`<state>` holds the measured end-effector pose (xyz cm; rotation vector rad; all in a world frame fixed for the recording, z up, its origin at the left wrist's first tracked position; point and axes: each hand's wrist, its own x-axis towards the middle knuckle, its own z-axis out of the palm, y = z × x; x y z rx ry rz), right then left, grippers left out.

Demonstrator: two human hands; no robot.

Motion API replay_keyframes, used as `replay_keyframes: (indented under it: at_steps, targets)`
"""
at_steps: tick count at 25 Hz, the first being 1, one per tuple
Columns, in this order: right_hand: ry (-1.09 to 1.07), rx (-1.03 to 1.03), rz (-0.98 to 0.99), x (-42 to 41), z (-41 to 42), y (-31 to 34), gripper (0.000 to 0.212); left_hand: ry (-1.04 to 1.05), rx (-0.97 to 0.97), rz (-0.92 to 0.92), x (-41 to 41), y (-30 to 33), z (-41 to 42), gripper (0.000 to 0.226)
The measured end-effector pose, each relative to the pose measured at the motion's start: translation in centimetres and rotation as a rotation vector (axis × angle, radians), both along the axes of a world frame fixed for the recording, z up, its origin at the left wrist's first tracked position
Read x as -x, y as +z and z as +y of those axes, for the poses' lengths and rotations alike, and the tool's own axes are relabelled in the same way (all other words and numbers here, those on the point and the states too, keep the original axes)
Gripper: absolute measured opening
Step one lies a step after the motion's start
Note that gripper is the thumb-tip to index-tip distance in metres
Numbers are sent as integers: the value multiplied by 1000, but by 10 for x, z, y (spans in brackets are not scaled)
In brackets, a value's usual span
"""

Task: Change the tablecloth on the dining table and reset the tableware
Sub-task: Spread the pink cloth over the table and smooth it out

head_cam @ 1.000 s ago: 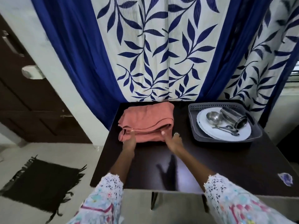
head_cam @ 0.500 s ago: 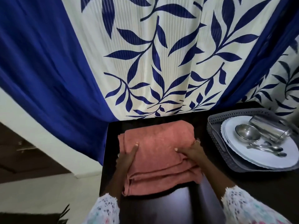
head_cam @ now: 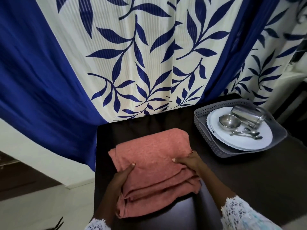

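Observation:
A folded salmon-pink tablecloth (head_cam: 154, 165) lies on the dark bare table (head_cam: 259, 185), toward its left side. My left hand (head_cam: 122, 178) grips the cloth's left edge, thumb on top and fingers under the folds. My right hand (head_cam: 187, 161) grips its right edge the same way, thumb on top. At the back right a grey perforated tray (head_cam: 204, 136) holds white plates (head_cam: 245, 140), a small steel bowl (head_cam: 229, 122), a steel tumbler (head_cam: 249, 116) lying on its side and spoons (head_cam: 247, 134).
A blue and cream leaf-patterned curtain (head_cam: 149, 55) hangs right behind the table. The table's left edge drops to a pale floor (head_cam: 41, 205) beside a white wall. Bare dark tabletop lies to the right of the cloth, in front of the tray.
My head has moved closer and over the table. Both hands went from the cloth's near edge onto its sides and now grip it, and the cloth sits slightly nearer me.

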<state>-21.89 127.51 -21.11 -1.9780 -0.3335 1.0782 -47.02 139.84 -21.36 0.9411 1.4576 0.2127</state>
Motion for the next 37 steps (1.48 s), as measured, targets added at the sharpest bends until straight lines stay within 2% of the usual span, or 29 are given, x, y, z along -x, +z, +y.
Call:
replay_keyframes:
  at_steps: [2,4,8,11,13,16,20,24,26,28,30,34,36,37]
  targets:
    - [-33,-47,24,14,-33,5,95,2,-18,2,9,9,-26,96]
    - [-66,-62,31,28,-69,12,80,7,-49,-14,16,25,-57,87]
    - [-184,-103,14,45,-178,28,85,-19,-133,-35,15,69,-148,72]
    - [-253,-168,12,40,-282,48,87,-90,-171,-61,-2,95,-231,74]
    - [-315,-196,-28,29,-375,72,83,-167,-172,-128,-23,114,-308,77]
    - [-429,-157,-87,15,-519,89,102,-304,-159,-155,-59,127,-426,93]
    - [-708,-120,-140,18,-723,130,106,-558,-74,-305,-117,162,-599,79]
    - [-974,-130,-243,16,-900,175,94,-837,-26,-470,-185,199,-762,65]
    - [-1074,-138,-301,10,-972,190,96,-948,-14,-519,-221,209,-826,68]
    - [-1126,-178,-341,-1,-1027,202,97,-984,-6,-540,-253,221,-879,68]
    - [-1171,-203,-362,-23,-1076,212,101,-979,-23,-585,-292,230,-929,56]
    - [-1171,-198,-424,-95,-1173,228,117,-1023,2,-677,-390,231,-1017,99]
    - [-1166,-198,-402,-136,-1221,241,113,-1049,51,-716,-439,240,-1063,104]
    - [-1160,-201,-384,-153,-1244,248,110,-1046,71,-721,-454,249,-1088,97]
